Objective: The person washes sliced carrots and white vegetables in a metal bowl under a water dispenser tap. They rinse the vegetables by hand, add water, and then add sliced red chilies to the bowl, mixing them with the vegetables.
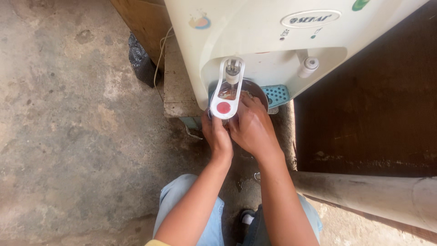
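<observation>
A cream water dispenser (pixel 255 32) stands ahead of me. Its white tap lever with a red button (pixel 225 105) hangs over a dark round bowl (pixel 256 87) that rests on the blue drip tray (pixel 276 94). Both hands hold the bowl under the tap. My left hand (pixel 217 135) grips the near rim, just below the lever. My right hand (pixel 253 127) covers the bowl's right front edge. Some pale content shows inside the bowl. A second white tap (pixel 308 66) sits to the right, untouched.
A concrete block (pixel 176 86) supports the dispenser, with a white cable (pixel 160 54) and a black plastic bag (pixel 140 58) behind it. A wooden door (pixel 368 105) and a pale post (pixel 373 196) lie on the right. Rough concrete floor (pixel 68 127) spreads left. My knees (pixel 182 205) are below.
</observation>
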